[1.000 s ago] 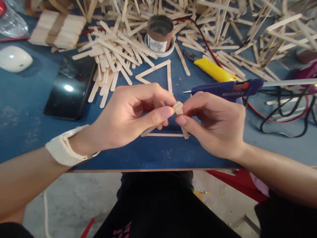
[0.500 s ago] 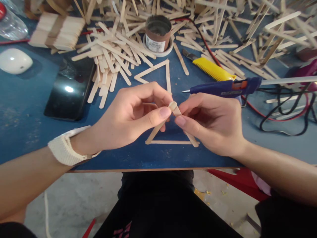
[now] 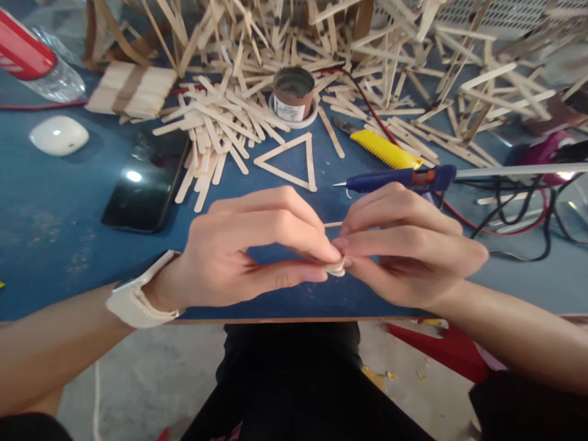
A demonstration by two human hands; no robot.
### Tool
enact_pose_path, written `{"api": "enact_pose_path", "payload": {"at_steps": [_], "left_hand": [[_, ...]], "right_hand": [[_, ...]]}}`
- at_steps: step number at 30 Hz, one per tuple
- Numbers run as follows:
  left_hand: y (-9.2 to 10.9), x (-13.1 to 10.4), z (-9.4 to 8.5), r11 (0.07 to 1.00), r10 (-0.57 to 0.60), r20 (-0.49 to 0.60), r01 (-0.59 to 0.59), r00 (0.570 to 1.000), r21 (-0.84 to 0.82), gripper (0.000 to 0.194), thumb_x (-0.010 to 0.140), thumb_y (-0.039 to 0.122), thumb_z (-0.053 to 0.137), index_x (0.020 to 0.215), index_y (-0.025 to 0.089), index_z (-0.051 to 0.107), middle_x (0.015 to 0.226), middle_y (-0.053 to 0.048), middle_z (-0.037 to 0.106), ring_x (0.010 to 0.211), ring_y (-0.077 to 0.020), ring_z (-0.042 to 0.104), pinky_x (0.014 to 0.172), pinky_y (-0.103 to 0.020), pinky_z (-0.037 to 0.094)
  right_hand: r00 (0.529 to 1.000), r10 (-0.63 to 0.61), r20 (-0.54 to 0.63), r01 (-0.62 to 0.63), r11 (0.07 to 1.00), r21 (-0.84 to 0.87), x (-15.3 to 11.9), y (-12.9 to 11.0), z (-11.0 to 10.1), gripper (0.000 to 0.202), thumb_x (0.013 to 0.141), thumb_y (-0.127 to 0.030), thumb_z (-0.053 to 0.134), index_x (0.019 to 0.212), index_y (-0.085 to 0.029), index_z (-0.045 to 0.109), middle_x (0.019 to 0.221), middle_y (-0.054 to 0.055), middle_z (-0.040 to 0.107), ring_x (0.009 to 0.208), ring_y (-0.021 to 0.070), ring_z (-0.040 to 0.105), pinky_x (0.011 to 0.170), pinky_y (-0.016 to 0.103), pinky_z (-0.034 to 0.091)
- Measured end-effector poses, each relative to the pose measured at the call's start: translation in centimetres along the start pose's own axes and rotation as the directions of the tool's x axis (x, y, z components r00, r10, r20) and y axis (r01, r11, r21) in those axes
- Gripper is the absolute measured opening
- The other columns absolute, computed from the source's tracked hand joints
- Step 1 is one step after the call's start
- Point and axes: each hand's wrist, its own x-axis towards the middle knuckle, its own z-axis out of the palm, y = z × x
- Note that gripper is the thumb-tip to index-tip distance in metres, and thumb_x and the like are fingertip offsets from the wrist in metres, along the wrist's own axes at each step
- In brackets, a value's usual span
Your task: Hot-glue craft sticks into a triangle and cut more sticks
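Note:
A triangle of popsicle sticks (image 3: 337,269) is pinched at its near corner by both hands, just above the table's front part. My left hand (image 3: 261,245) presses the corner between thumb and fingers. On the other side, my right hand (image 3: 404,245) grips the same corner, fingertips touching those of the left. The triangle's far side shows as a thin strip between the hands; my fingers hide most of the rest. Behind them a second popsicle-stick triangle (image 3: 310,162) lies flat. A blue glue gun (image 3: 399,179) rests just beyond my right hand, its nozzle pointing left.
Loose popsicle sticks (image 3: 215,125) lie heaped across the back, with a bundled stack (image 3: 151,92) at left. A small brown pot (image 3: 294,92) and a yellow cutter (image 3: 386,149) stand and lie mid-table. A phone (image 3: 144,190), white mouse (image 3: 59,135), bottle (image 3: 64,79) and black cables (image 3: 509,208) are around.
The held triangle has been turned so its pinched corner points toward me. Both hands have moved nearer the table edge. The view has shifted, showing more of the back.

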Motion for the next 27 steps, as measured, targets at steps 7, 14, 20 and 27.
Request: {"api": "enact_pose_path", "payload": {"at_steps": [7,14,20,27], "left_hand": [[0.07,-0.21,-0.12,0.999,0.045,0.02,-0.045,0.999,-0.002,0.013,0.109,0.02,0.096,0.119,0.018,0.088,0.109,-0.012,0.089,0.098,-0.0191,0.088,0.093,-0.029,0.077],[0.09,-0.46,-0.17,0.999,0.037,0.03,-0.037,0.999,-0.005,0.016,0.106,0.013,0.097,0.119,0.015,0.087,0.111,-0.012,0.087,0.101,-0.0172,0.086,0.094,-0.028,0.074],[0.03,-0.59,-0.21,1.0,0.024,0.016,-0.024,1.0,0.002,0.017,0.104,0.011,0.098,0.118,0.015,0.089,0.11,-0.012,0.087,0.098,-0.0184,0.086,0.093,-0.028,0.074],[-0.12,-0.48,-0.13,1.0,0.015,0.005,-0.015,1.0,0.006,0.016,0.104,0.013,0.098,0.117,0.018,0.089,0.108,-0.011,0.088,0.096,-0.0186,0.087,0.092,-0.027,0.074]], "right_hand": [[0.997,-0.046,0.064,0.046,0.999,-0.006,0.22,0.21,-0.64,0.013,0.108,-0.016,0.088,0.117,-0.025,0.089,0.101,0.004,0.087,0.085,0.0205,0.082,0.074,0.038,0.071],[0.995,-0.03,0.091,0.029,1.0,0.012,0.21,-0.1,-0.89,0.016,0.107,-0.01,0.086,0.119,-0.02,0.088,0.102,0.007,0.084,0.085,0.0206,0.082,0.074,0.038,0.069],[0.997,-0.011,0.076,0.009,1.0,0.025,-0.08,-0.14,-0.55,0.017,0.107,-0.008,0.086,0.12,-0.019,0.089,0.101,0.007,0.084,0.085,0.02,0.08,0.074,0.037,0.067],[0.998,0.017,0.068,-0.018,1.0,0.012,-0.16,-0.43,-0.52,0.015,0.109,-0.011,0.085,0.119,-0.021,0.089,0.101,0.006,0.084,0.083,0.0195,0.078,0.072,0.038,0.067]]}}
